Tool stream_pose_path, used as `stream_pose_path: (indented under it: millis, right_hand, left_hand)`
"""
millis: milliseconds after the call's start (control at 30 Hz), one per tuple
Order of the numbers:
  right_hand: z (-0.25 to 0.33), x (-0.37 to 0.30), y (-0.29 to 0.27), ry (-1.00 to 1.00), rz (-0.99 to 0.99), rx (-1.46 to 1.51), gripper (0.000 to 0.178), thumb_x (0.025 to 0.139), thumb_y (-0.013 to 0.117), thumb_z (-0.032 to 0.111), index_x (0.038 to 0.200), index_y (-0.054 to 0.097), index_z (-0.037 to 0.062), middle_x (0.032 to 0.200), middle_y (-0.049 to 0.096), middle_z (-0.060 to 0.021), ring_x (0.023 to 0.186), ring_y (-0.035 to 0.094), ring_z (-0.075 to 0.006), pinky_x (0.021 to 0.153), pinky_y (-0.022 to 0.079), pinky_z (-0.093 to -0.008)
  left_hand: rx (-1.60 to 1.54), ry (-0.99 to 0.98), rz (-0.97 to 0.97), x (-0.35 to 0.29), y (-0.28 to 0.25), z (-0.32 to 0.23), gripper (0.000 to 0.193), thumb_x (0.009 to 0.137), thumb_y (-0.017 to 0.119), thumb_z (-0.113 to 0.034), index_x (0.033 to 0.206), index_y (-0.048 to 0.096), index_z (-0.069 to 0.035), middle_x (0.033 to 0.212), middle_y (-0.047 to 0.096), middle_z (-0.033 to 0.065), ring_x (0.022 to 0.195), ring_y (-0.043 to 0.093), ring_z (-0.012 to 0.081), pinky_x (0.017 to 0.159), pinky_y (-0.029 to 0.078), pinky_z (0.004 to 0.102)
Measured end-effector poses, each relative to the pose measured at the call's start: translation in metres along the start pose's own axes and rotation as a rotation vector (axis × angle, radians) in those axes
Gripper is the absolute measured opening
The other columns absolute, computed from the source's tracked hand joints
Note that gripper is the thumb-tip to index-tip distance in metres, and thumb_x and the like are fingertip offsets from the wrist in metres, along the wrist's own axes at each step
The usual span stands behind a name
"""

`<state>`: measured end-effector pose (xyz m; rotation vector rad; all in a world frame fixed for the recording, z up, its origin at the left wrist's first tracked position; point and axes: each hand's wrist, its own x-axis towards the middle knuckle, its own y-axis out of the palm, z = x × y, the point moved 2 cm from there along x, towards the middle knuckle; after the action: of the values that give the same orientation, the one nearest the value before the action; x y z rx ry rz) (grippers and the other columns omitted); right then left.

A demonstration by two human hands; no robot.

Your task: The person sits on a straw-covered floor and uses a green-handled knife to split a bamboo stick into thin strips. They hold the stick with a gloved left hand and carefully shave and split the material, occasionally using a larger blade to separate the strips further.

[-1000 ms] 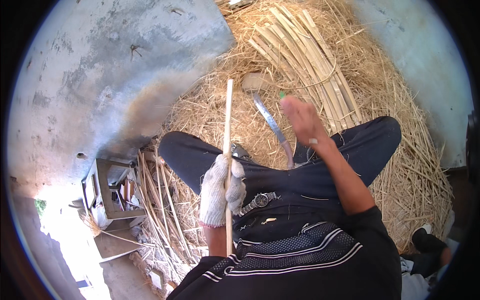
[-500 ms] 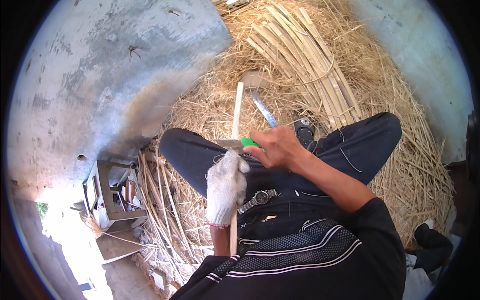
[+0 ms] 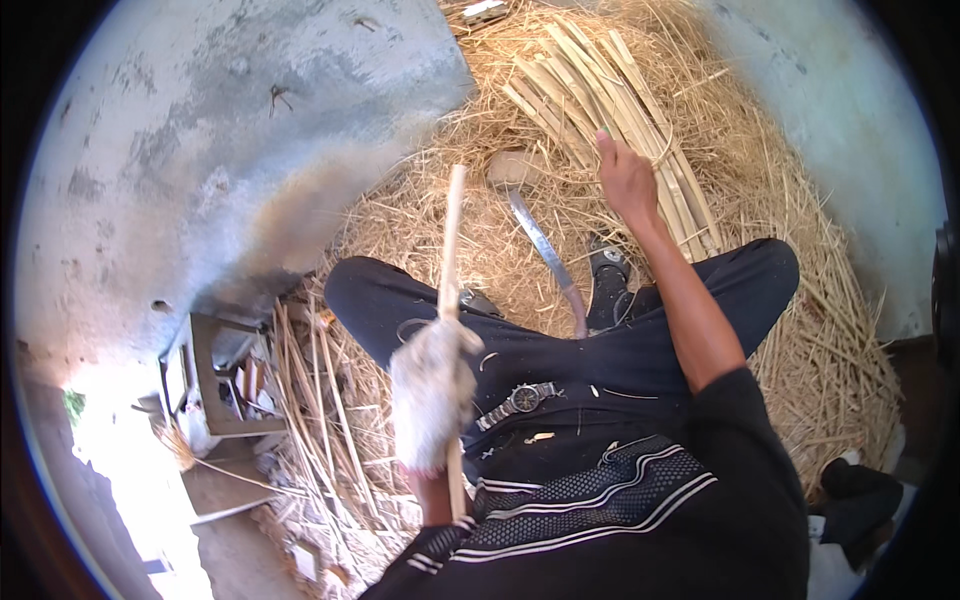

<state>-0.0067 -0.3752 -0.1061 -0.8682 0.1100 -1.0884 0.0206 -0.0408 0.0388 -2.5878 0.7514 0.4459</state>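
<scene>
L hand (image 3: 432,395) grips strip (image 3: 453,230) nr watch (image 3: 518,401), dial (image 3: 525,399) marks unclear.

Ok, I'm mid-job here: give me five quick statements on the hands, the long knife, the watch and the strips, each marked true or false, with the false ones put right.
1. The left hand wears a pale glove and holds a light strip. True.
2. The right hand is gloved too. False: the right hand is bare.
3. The long knife lies apart from both hands. True.
4. The watch is strapped around the left wrist. False: the watch lies on the person's lap.
5. A bundle of strips lies on the straw. True.
</scene>
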Motion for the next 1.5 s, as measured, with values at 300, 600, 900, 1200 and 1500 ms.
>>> stream_pose_path:
  millis: [300,600,900,1200,1500]
  right_hand:
    - [0.131,-0.119,-0.051,-0.549,0.477,0.393,0.042,0.099,0.052,0.042,0.079,0.055,0.0041,0.053,0.050,-0.0164,0.049,0.057,-0.0359,0.050,0.044,-0.0449]
    - [0.119,-0.112,-0.014,-0.756,0.223,0.273,0.040,0.098,0.054,0.044,0.078,0.055,0.0095,0.047,0.048,-0.0107,0.042,0.054,-0.0307,0.041,0.039,-0.0422]
    - [0.102,-0.028,0.062,-0.522,0.106,-0.126,0.036,0.102,0.050,0.036,0.082,0.060,0.0076,0.051,0.053,-0.0048,0.040,0.054,-0.0194,0.038,0.044,-0.0335]
    - [0.059,-0.019,-0.016,-0.285,0.249,0.266,0.058,0.104,0.035,0.051,0.071,0.058,0.0098,0.049,0.043,-0.0024,0.043,0.039,-0.0141,0.042,0.033,-0.0365]
    - [0.132,-0.117,-0.049,-0.701,0.340,0.384,0.041,0.097,0.058,0.045,0.081,0.060,0.0070,0.050,0.053,-0.0115,0.045,0.058,-0.0298,0.047,0.043,-0.0421]
  left_hand:
    - [-0.118,0.092,0.075,0.012,0.000,0.003,0.032,0.104,0.048,-0.028,0.090,0.065,-0.003,0.048,0.044,-0.0027,0.037,0.037,0.0047,0.035,0.028,0.0222]
    - [-0.441,0.030,0.244,0.015,0.010,0.021,0.038,0.106,0.043,-0.035,0.085,0.055,-0.007,0.043,0.037,-0.0007,0.028,0.031,0.0101,0.028,0.027,0.0263]
    - [-0.768,0.092,0.300,0.022,-0.005,0.036,0.040,0.107,0.041,-0.040,0.086,0.055,-0.009,0.044,0.034,-0.0054,0.027,0.030,0.0067,0.024,0.027,0.0212]
    - [-0.645,0.124,0.234,0.011,-0.013,0.030,0.042,0.107,0.041,-0.038,0.087,0.058,-0.005,0.042,0.035,-0.0025,0.027,0.031,0.0086,0.025,0.026,0.0231]
    - [-0.570,0.078,0.333,0.004,0.008,0.027,0.043,0.106,0.044,-0.038,0.088,0.058,-0.002,0.043,0.040,0.0014,0.028,0.032,0.0100,0.026,0.025,0.0240]
